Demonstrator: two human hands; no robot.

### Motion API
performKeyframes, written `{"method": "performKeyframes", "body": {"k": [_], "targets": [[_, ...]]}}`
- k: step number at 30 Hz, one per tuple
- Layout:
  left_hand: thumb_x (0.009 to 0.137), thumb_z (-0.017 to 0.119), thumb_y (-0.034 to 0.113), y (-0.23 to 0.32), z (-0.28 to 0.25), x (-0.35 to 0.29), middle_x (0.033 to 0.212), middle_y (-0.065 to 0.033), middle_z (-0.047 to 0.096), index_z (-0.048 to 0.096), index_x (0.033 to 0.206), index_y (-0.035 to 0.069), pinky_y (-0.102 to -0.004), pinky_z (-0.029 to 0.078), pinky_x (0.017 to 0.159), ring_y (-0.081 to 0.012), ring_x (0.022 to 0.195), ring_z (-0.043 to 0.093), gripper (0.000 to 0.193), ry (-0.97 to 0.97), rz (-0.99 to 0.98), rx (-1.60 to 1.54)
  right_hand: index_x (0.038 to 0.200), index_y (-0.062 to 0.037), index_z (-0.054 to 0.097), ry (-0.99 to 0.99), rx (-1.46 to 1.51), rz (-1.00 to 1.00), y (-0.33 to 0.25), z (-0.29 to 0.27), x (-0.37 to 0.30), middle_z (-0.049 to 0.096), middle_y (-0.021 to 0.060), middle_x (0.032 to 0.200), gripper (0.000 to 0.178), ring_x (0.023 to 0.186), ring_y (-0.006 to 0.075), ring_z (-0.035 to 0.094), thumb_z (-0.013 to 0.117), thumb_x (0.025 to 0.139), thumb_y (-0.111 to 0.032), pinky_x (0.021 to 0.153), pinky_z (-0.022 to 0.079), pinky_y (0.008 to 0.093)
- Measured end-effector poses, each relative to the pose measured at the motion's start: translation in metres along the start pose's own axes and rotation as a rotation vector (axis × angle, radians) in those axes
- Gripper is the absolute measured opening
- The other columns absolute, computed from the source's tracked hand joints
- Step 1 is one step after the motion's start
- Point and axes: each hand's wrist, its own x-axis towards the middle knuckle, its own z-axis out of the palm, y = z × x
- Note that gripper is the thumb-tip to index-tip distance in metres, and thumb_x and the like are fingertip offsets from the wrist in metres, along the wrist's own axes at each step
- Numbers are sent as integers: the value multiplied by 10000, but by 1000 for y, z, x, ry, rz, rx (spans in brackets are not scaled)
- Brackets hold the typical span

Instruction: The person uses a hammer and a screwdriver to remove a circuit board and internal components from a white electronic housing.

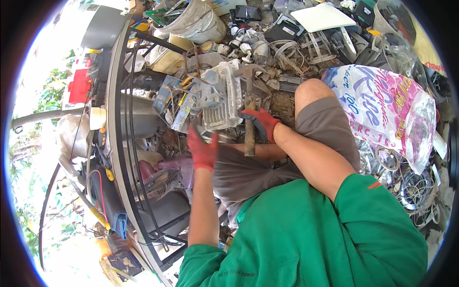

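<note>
Both my hands wear red work gloves with dark palms. In my right hand (263, 124) is a hammer (249, 138), gripped round its worn wooden handle, with its metal head pointing away from me. My left hand (203, 146) is raised, slightly blurred, thumb apart from the fingers and nothing seen in it. Just beyond it, a grey-white finned metal housing (222, 115) rests on the ground, left of the hammer. A grey metal piece (210, 88) lies on top of the housing. At its left side is a small open box (182, 115) with hand tools.
A dark metal frame (114, 110) runs along my left. Buckets (201, 26) and mixed plastic and electronic scrap fill the far side. On the right lie a printed sack (377, 105) and a heap of wires (416, 191). A wire fan guard (160, 184) is beside my left forearm.
</note>
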Motion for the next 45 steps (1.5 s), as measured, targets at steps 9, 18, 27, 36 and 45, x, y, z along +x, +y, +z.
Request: {"method": "performKeyframes", "body": {"k": [9,18,27,36,45], "targets": [[715,862,393,16,35,19,1466,-181,474,462,1446,56,-547,260,1194,-379,1390,424,899,-149,59,558,1086,-87,661,-402,320,134,2,3,6,691,105,983,262,874,268,669,649,959,-316,824,546,456],[723,826,174,37,-17,50,1265,-257,564,551,1285,24,-494,476,992,-467,1161,549,644,-18,178,209,1224,-79,623,-513,294,84,-42,1,-33,694,113,1224,314,1117,281,669,657,953,-236,945,540,437],[745,789,53,44,-143,140,1204,-154,650,586,1294,14,-375,499,973,-296,1125,644,587,-102,190,28,1348,-68,575,-96,-318,-265,-61,-3,-68,661,67,1156,563,1109,191,587,767,838,-211,996,441,357],[767,751,33,73,-120,159,1275,-168,599,546,1345,31,-398,478,1009,-364,1182,603,613,-174,291,65,1405,-104,549,61,-413,-185,-49,-2,-56,622,115,1257,658,1164,241,564,786,815,-273,1041,413,398],[805,769,147,70,-117,154,1332,-239,553,492,1399,29,-461,453,1042,-433,1229,544,666,-122,159,83,1341,-118,596,-39,-216,-32,-1,-11,-2,638,116,1259,610,1205,257,551,794,811,-348,1044,406,436]]}}
